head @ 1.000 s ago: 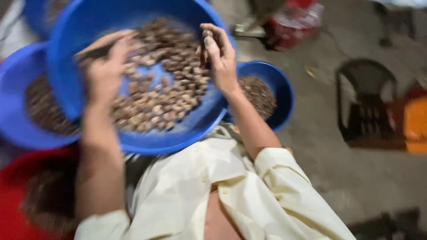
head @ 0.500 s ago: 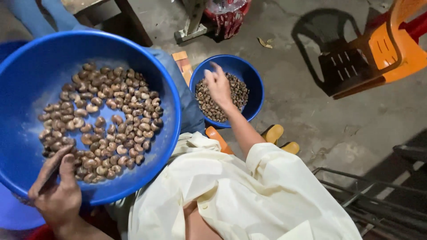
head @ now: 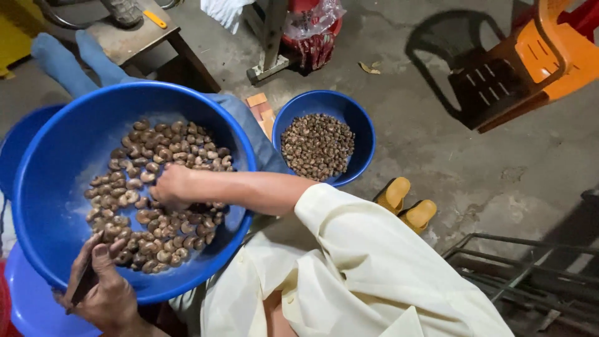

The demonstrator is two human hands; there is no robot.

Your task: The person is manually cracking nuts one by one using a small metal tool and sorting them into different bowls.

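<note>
Fingers of right hand (head: 170, 186) curled together on nuts (head: 159, 193) inside big basin (head: 56, 187); left hand (head: 106, 290) clamped on basin rim with dark tool (head: 84, 282); small basin (head: 365, 134) beside.

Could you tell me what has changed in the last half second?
The right hand left the small bowl of nuts and moved back into the big basin, now resting on the nuts there. The left hand still grips the basin's near rim.

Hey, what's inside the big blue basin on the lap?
The big blue basin holds brown nuts spread in a loose layer. The right hand rests in them, covering some. The left hand grips the near rim.
</note>
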